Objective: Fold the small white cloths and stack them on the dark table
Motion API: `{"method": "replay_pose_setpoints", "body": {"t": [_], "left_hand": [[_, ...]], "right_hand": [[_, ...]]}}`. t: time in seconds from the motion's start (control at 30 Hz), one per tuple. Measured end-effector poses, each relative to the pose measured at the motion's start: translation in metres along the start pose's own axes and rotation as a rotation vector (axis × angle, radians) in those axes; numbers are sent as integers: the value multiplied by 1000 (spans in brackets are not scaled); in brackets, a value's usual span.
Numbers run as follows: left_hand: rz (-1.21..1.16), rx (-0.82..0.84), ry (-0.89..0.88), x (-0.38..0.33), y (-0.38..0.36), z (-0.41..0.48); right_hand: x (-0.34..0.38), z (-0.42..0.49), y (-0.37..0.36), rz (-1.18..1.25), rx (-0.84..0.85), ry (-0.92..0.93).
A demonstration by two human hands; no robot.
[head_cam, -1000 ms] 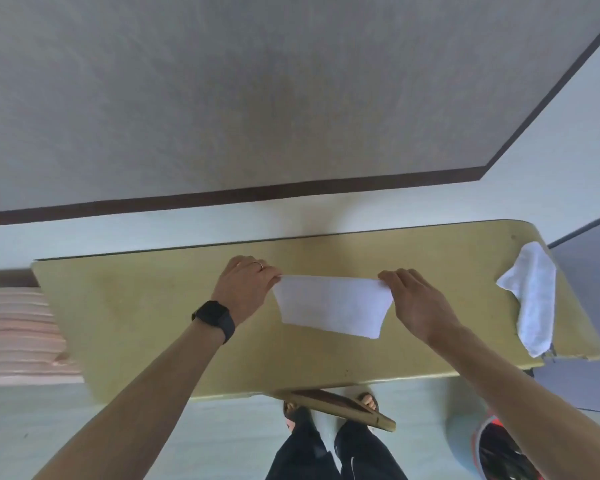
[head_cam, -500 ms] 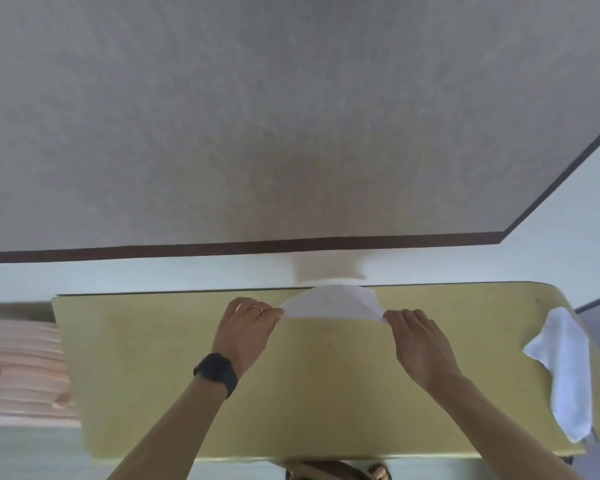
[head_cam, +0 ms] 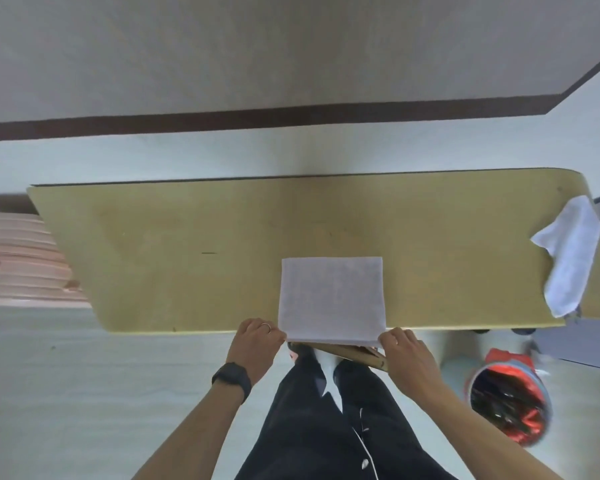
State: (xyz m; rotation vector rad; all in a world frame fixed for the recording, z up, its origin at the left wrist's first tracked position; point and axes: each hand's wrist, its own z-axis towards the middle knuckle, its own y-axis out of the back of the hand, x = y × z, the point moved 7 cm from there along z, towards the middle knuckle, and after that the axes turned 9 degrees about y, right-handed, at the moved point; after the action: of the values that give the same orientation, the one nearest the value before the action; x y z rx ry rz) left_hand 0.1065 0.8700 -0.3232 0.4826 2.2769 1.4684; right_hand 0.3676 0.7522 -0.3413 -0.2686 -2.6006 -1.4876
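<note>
White cloth (head_cam: pixel 331 299) flat at table's (head_cam: pixel 187 258) near edge, overhanging slightly. Left hand (head_cam: pixel 257 344) and right hand (head_cam: pixel 404 351) pinched shut on near corners, likely squaring fold. Second cloth (head_cam: pixel 568 251) crumpled at right end.

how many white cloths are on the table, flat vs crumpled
flat cloth, both hands pinching its near corners: 1
crumpled cloth, right end of the table: 1
total: 2
</note>
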Motion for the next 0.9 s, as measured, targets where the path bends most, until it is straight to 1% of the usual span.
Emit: {"method": "replay_pose_setpoints", "body": {"t": [0.1, 0.13, 0.27, 0.37, 0.43, 0.5, 0.57, 0.7, 0.9], "left_hand": [[-33, 28, 42, 3, 3, 4], [-85, 25, 63, 3, 9, 9], [-418, 123, 247, 16, 20, 46], [-694, 72, 407, 32, 28, 78], [-853, 38, 515, 44, 27, 95], [-945, 27, 593, 51, 22, 110], [-966, 33, 634, 55, 14, 121], [-917, 47, 648, 59, -5, 132], [-858, -11, 649, 62, -12, 138]], "right_hand": [[0, 4, 3, 62, -10, -5], [-3, 10, 8, 116, -25, -24], [-24, 45, 38, 450, -194, -156], [-36, 75, 64, 648, -361, -245], [-44, 95, 71, 743, -420, -318], [-50, 111, 68, 810, -448, -367], [-54, 125, 60, 831, -453, -384], [-58, 138, 50, 813, -465, -396], [-60, 142, 47, 771, -504, -409]]}}
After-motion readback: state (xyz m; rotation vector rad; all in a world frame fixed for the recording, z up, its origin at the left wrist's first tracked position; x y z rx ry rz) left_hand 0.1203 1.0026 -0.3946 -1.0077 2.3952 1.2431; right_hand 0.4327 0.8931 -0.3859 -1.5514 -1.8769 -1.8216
